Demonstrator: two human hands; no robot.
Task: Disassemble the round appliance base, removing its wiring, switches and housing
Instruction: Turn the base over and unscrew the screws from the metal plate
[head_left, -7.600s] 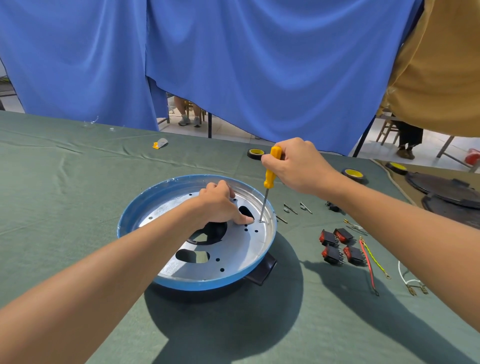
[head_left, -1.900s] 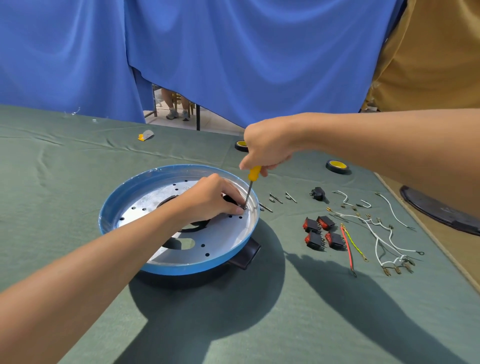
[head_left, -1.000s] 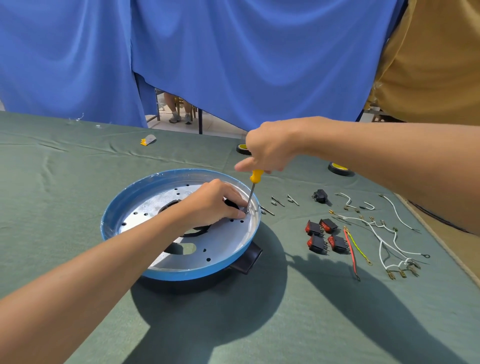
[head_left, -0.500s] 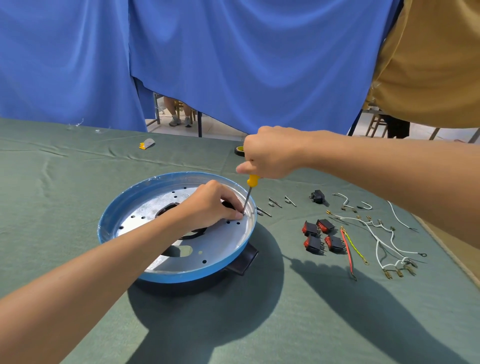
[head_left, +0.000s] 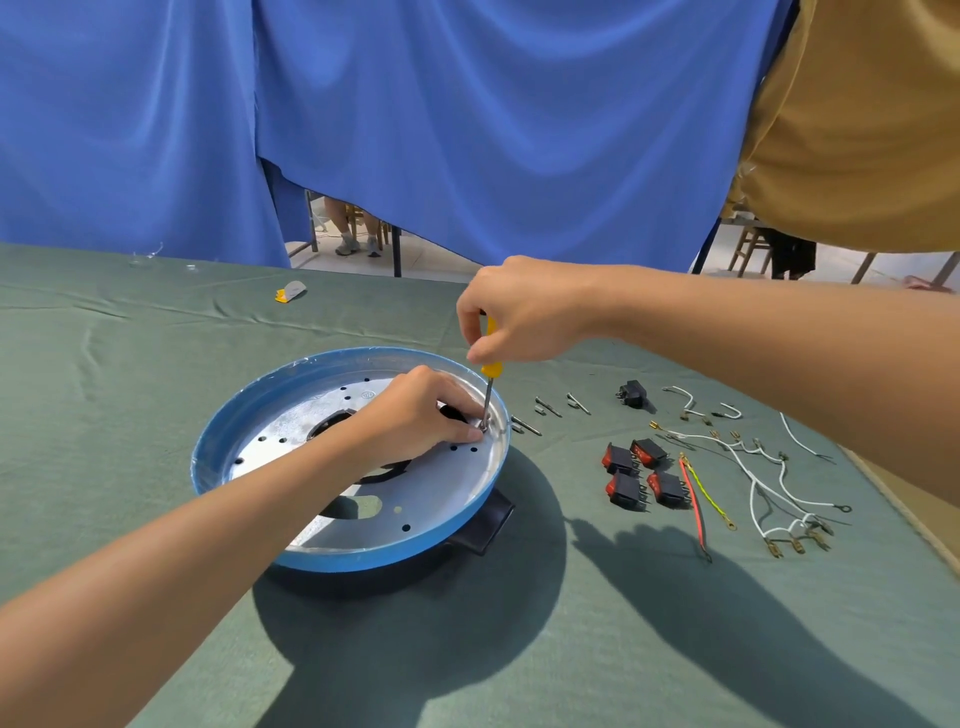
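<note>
The round appliance base (head_left: 291, 384), blue-rimmed with a silver perforated plate inside, lies on the green table cloth. My right hand (head_left: 524, 312) grips a yellow-handled screwdriver (head_left: 489, 371) upright, with its tip on the plate near the far right rim. My left hand (head_left: 421, 415) rests on the plate beside the tip, its fingertips pinched at the screw there. A black handle (head_left: 485, 527) sticks out under the base's near right side.
Several red-and-black rocker switches (head_left: 636, 470) lie right of the base, with red and yellow-green wires (head_left: 696, 504), white wires (head_left: 769, 478), loose screws (head_left: 550, 408) and a small black part (head_left: 631, 392). A blue curtain hangs behind the table.
My right hand has shifted its hold higher on the screwdriver handle, thumb and fingers now around its top. My left hand stays by the tip.
</note>
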